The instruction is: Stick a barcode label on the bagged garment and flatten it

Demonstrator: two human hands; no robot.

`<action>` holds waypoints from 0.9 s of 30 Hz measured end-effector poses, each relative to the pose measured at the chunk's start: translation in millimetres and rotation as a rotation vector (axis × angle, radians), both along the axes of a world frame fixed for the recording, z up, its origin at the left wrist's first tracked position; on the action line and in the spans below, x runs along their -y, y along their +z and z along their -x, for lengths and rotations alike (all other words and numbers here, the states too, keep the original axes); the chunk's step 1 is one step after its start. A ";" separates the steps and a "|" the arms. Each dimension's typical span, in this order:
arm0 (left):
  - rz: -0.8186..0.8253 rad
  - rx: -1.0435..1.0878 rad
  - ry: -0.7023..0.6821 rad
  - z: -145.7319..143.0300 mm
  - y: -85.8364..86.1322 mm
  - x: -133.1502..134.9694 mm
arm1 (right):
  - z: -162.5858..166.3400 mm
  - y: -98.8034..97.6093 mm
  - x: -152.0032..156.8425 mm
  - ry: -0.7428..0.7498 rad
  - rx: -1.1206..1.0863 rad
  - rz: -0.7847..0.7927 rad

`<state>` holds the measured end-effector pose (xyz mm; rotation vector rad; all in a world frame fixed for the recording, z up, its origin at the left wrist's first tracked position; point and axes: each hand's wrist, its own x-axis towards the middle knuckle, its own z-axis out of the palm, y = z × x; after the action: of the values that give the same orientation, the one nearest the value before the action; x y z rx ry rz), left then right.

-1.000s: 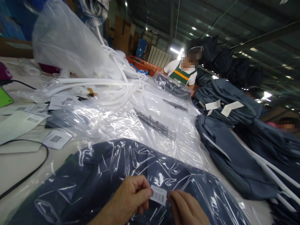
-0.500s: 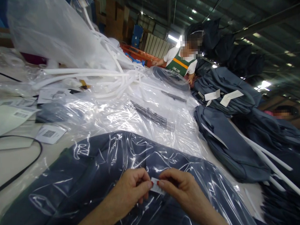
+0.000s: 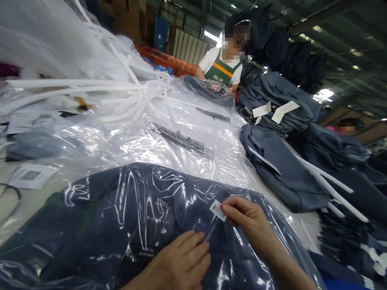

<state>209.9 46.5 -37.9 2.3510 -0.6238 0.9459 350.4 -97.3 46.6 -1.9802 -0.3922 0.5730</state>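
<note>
Right hand (image 3: 248, 219), at about 5 o'clock in the view: fingers (image 3: 229, 209) pinched on a small barcode sticker (image 3: 218, 210), its lower edge against the clear bag (image 3: 136, 231), probably held by one corner to keep the adhesive side off the skin. Left hand (image 3: 181, 268), at 6 o'clock: fingers released and spread flat on the plastic, grasping nothing, apparently smoothing and steadying the film just below the sticker. Inside the bag: a folded dark blue garment (image 3: 97, 220), filling it nearly edge to edge. Beyond, toward 12 o'clock, flat empty poly bags (image 3: 168, 150) spread over the tabletop (image 3: 30, 201), then a tangle of white straps (image 3: 128, 90). At 9 o'clock, loose printed labels (image 3: 31, 175). At 2 to 3 o'clock, unbagged blue garments (image 3: 283, 175) heaped with paper tags. At 1 o'clock, a co-worker (image 3: 222, 70) in a green vest.
</note>
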 end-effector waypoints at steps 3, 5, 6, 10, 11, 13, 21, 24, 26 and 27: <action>-0.167 0.145 0.064 4.5 -19.3 19.6 | 3.9 -5.9 -6.3 0.054 -0.030 -0.026; -0.265 0.181 0.092 7.9 -25.7 27.7 | 3.0 -6.9 -11.6 0.083 -0.050 -0.030; -0.313 0.172 0.105 9.6 -26.9 30.6 | 1.9 -7.0 -14.2 0.100 -0.060 -0.035; -0.423 0.099 0.185 17.4 -28.6 41.4 | -2.5 -8.9 -22.1 0.179 -0.097 -0.059; -0.433 0.089 0.212 19.8 -30.0 44.5 | -3.3 -10.2 -23.0 0.194 -0.096 -0.054; -0.454 0.066 0.265 24.6 -34.3 50.8 | -4.6 -13.6 -23.1 0.214 -0.075 -0.031; -0.471 0.037 0.297 30.4 -44.3 60.0 | -6.2 -33.7 -8.3 0.312 -0.012 0.008; -0.455 0.046 0.300 30.8 -39.1 57.7 | -5.2 -38.4 -5.9 0.357 0.009 0.017; -0.476 0.031 0.293 31.8 -36.5 56.5 | -4.9 -39.7 -6.1 0.368 0.012 0.026; -0.500 0.011 0.287 32.1 -36.5 56.5 | -4.8 -40.0 -6.4 0.370 0.006 0.026</action>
<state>177.8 -10.0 -74.4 2.9427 -0.5879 1.0148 355.2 -90.9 6.6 -1.9457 -0.7673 0.8064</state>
